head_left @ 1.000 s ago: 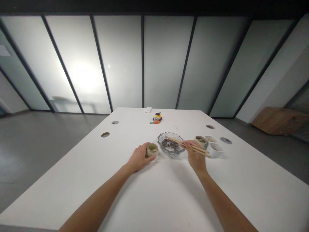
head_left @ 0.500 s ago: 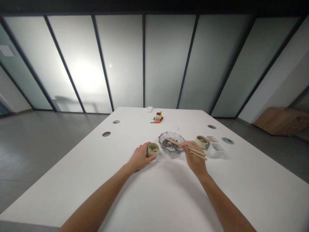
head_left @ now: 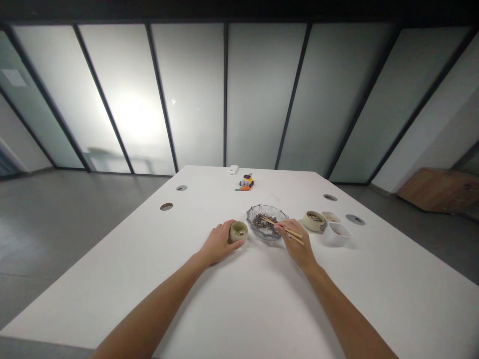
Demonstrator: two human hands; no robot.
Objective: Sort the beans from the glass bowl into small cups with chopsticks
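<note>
My left hand (head_left: 220, 243) is curled round the side of a small pale green cup (head_left: 239, 232) standing on the white table. A few dark bits show inside the cup. My right hand (head_left: 297, 244) grips a pair of wooden chopsticks (head_left: 291, 233). Their tips reach into a clear glass bowl (head_left: 250, 228) with a scalloped rim, just right of the cup. Small dark brown pieces (head_left: 260, 221) lie in the bowl. Whether the tips pinch one of them is too small to tell.
Right of the bowl stand a pale green pot (head_left: 313, 222) and two white dishes (head_left: 338, 235) with light contents. Farther back are a yellow toy car (head_left: 247, 180), a small orange carrot (head_left: 245, 189) and a white box (head_left: 232, 169). Round holes (head_left: 166, 206) pierce the table (head_left: 202, 199).
My right hand has come down and slightly left, and the chopstick tips sit lower and deeper in the glass bowl. My left hand keeps its hold on the cup.
</note>
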